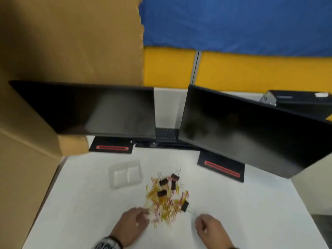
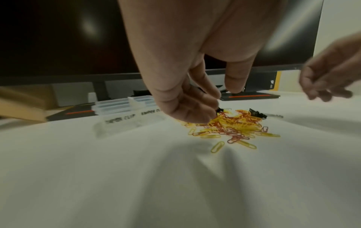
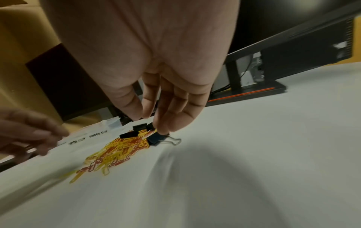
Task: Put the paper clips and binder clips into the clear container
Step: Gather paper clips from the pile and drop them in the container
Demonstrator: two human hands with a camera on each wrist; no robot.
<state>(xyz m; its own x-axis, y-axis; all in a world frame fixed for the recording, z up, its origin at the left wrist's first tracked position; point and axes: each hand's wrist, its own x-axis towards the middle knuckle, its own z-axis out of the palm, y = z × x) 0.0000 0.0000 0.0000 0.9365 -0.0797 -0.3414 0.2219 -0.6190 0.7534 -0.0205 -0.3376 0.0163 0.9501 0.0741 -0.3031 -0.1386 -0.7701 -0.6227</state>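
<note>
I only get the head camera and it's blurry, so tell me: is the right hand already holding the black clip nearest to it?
Observer: Not that I can see. In the right wrist view, the right hand has its fingertips right at the top of that binder clip, but they are not closed round it.
Child: Does the clear box say anything?
Observer: Yes. The left wrist view shows black lettering on the clear container. It is blurred but looks like "paper clip".
Child: Has the left hand got any?
Observer: In its wrist view, the left hand curls its fingers over the edge of the paper clips. None are plainly held.
</note>
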